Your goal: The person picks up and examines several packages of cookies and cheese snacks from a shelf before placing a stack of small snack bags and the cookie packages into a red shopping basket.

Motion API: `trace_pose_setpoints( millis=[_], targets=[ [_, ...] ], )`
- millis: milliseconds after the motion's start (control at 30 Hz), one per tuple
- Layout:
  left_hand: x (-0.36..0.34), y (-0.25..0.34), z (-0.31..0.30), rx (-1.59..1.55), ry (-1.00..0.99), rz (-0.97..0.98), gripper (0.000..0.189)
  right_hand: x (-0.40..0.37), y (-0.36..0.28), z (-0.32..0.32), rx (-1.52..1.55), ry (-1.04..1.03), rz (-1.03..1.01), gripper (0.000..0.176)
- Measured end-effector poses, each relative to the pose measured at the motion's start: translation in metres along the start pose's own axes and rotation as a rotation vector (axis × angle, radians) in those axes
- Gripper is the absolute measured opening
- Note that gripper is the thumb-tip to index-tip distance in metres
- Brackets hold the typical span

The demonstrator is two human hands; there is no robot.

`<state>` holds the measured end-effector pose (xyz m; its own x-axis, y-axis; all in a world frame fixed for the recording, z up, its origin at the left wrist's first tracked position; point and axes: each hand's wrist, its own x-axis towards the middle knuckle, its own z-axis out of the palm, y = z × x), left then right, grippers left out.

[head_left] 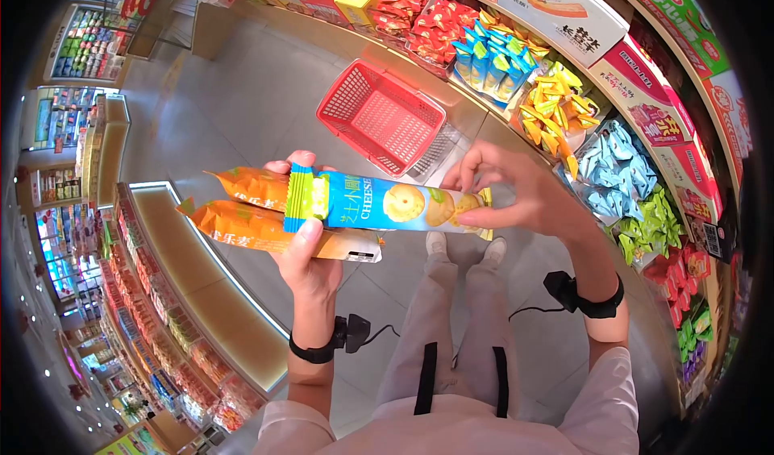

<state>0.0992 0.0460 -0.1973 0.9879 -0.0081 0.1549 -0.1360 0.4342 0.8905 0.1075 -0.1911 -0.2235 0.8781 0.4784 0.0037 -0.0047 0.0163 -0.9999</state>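
My left hand (pixel 305 249) is closed around a stack of snack packs at the centre. Two orange packs (pixel 242 223) lie side by side in it, their crimped ends pointing left. Across them rests a long blue cheese biscuit pack (pixel 371 203) with a green and yellow left end, held under my left fingers and thumb. The right end of that blue pack is between the thumb and fingers of my right hand (pixel 516 189). My left palm is hidden behind the packs.
A red basket (pixel 381 116) stands on the grey floor ahead. Shelves with blue packets (pixel 493 62), yellow packets (pixel 556 104) and light blue packets (pixel 614 169) curve along the right. A lit counter edge (pixel 230 274) and more stocked shelves run down the left.
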Motion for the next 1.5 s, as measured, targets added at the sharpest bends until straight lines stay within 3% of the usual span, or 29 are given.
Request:
trace_pose_setpoints(
  millis=[100, 200, 300, 367, 500, 600, 800, 1500],
  targets=[
    [0.004, -0.003, -0.008, -0.131, -0.184, 0.059, 0.060, -0.003, -0.008, 0.011, 0.352, -0.150, 0.263, 0.033],
    [0.004, 0.009, 0.006, 0.051, 0.013, -0.042, 0.061, -0.010, 0.000, 0.026, 0.242, 0.112, 0.029, 0.037],
    [0.004, 0.009, 0.004, 0.103, 0.125, -0.055, 0.058, -0.013, -0.009, 0.023, -0.241, 0.241, -0.213, 0.040],
    [0.006, 0.009, 0.005, 0.131, 0.203, -0.029, 0.057, -0.014, -0.017, 0.024, -0.386, 0.308, -0.264, 0.039],
    [0.008, 0.009, 0.002, 0.153, 0.090, 0.002, 0.055, -0.016, -0.022, 0.024, -0.690, 0.374, -0.375, 0.044],
    [0.010, 0.010, 0.003, 0.134, 0.067, -0.009, 0.054, -0.012, -0.018, 0.025, -0.746, 0.527, -0.499, 0.049],
    [0.012, 0.006, 0.006, 0.137, 0.063, -0.007, 0.055, -0.007, -0.010, 0.022, -0.681, 0.563, -0.617, 0.053],
    [0.017, 0.001, 0.016, 0.039, 0.139, -0.047, 0.057, -0.006, 0.000, 0.014, -0.678, 0.577, -0.657, 0.050]
  ],
)
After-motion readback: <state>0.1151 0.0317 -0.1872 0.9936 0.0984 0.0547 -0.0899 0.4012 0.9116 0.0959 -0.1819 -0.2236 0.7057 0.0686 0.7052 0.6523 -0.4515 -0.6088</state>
